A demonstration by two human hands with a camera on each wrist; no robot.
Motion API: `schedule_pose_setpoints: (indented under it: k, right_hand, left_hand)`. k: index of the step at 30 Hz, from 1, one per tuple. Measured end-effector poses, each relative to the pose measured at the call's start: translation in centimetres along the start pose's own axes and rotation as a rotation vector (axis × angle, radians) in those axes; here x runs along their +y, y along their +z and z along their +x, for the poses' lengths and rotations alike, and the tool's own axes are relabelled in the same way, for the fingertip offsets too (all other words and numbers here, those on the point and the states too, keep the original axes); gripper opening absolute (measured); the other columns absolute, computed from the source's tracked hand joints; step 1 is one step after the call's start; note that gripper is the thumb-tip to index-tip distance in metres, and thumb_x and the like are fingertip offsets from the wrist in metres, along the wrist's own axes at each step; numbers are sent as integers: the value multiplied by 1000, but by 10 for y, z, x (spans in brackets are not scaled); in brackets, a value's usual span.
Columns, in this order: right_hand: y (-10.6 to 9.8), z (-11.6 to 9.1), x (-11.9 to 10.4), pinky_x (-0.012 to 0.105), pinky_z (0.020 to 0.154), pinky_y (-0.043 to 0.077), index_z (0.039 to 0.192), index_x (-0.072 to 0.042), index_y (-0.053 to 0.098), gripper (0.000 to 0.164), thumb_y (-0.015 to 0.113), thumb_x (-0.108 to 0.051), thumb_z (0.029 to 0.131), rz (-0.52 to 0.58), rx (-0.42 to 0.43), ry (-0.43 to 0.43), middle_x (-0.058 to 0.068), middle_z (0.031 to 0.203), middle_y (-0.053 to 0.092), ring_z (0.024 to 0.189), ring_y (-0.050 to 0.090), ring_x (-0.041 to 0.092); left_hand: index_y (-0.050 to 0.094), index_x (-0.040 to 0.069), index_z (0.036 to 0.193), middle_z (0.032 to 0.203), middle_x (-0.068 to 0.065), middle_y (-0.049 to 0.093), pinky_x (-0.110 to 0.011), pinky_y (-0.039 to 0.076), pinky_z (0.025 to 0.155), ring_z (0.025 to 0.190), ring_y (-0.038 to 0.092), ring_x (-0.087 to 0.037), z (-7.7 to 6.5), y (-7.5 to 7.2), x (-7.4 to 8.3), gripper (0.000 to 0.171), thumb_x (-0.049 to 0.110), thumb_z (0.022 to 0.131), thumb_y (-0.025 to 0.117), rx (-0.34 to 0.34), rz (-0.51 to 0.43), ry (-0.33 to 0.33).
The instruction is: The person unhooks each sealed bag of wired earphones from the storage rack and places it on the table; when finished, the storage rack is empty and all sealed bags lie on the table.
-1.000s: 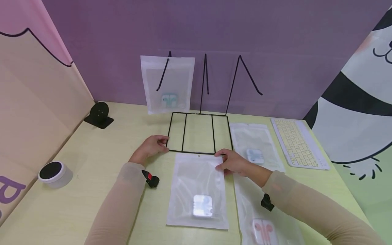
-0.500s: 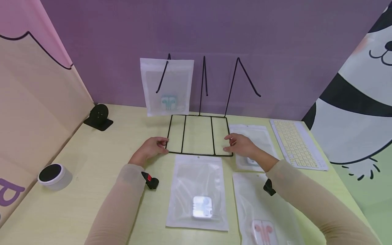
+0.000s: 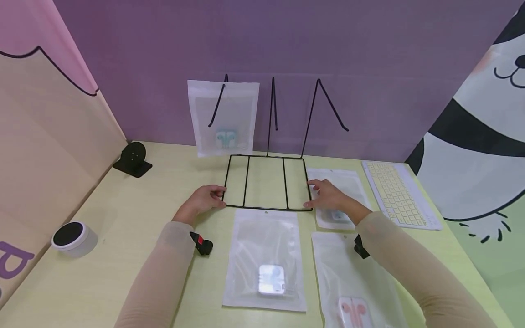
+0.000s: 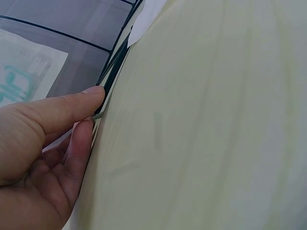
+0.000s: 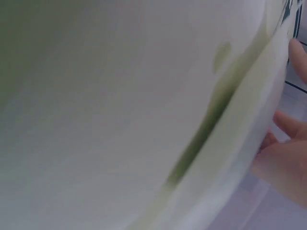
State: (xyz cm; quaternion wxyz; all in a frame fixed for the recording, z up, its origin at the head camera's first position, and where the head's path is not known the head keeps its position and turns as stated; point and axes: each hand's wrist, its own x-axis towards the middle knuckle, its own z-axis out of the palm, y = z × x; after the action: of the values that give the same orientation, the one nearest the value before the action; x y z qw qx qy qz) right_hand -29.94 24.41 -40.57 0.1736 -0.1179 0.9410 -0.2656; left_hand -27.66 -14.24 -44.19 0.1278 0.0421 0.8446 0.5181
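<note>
A black wire display rack (image 3: 266,208) stands on the table, its base flat and three hooks rising at the back. From its left hook hangs a white zip pouch (image 3: 205,109) showing mint-green earphones. My left hand (image 3: 203,199) pinches the left side bar of the base; in the left wrist view the left thumb and fingers (image 4: 79,112) meet at the black wire. On the opposite side my right hand (image 3: 328,197) holds the right bar between thumb and fingertips. The right wrist view catches only part of that hand (image 5: 288,148) at its edge.
In front of the rack lies a pouch (image 3: 262,241) with a white earphone case. Two more pouches lie to the right, the nearer pouch (image 3: 340,259) with pink earphones. A white keyboard (image 3: 399,193), a round tub (image 3: 75,239) and a black stand (image 3: 133,159) flank them.
My right hand has left the top of the front pouch, moved right past the rack's front corner and come onto its right bar. My left hand keeps its place.
</note>
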Motion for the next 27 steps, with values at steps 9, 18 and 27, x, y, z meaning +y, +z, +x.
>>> schedule_pose_setpoints:
  k: [9,18,27]
  right_hand:
    - [2,5,5,47,96,38,152,4,21,99,81,-32,82,-33,-43,-6,24,135,36,120,40,38]
    - [1,6,6,48,99,37,153,1,23,94,80,-27,84,24,-65,-36,22,138,35,120,41,36]
    - [3,5,6,48,96,39,151,5,25,93,81,-26,83,12,-54,-51,24,135,38,118,43,36]
  left_hand:
    - [58,2,134,108,-8,55,-33,41,87,97,51,-22,0,0,0,52,-1,84,74,-4,11,5]
    - [55,2,136,110,-9,54,-35,39,89,99,50,-23,-2,-5,2,52,0,87,72,-22,8,11]
    - [49,-1,140,117,-14,53,-32,48,85,95,57,-21,-7,-11,11,50,7,93,66,-85,-25,-21]
